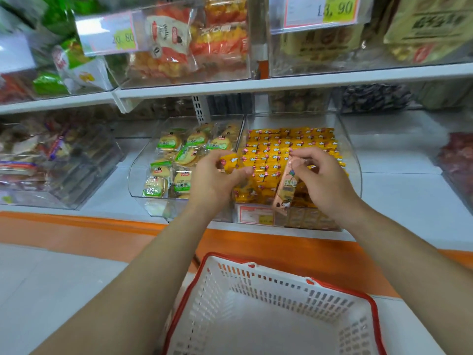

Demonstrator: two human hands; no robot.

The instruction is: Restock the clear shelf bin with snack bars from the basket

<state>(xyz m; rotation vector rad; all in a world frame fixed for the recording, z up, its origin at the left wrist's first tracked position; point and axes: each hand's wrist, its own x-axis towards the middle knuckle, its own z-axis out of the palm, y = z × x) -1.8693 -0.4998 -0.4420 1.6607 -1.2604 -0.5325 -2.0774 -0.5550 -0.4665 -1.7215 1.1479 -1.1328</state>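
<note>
My left hand [217, 179] pinches a yellow bar [228, 163], right hand [323, 181] a brown bar [284, 193], upright to slot at the bin's [356, 172] six o'clock.

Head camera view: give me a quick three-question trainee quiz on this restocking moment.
1. True or false: the basket is piled high with snack bars.
2. The right hand pinches a tilted bar wrapped in: A green, B brown, C blue?
3. Fill in: the left hand holds a ____ packet over the clear bin.
Key: 1 false; 2 B; 3 yellow.
</note>
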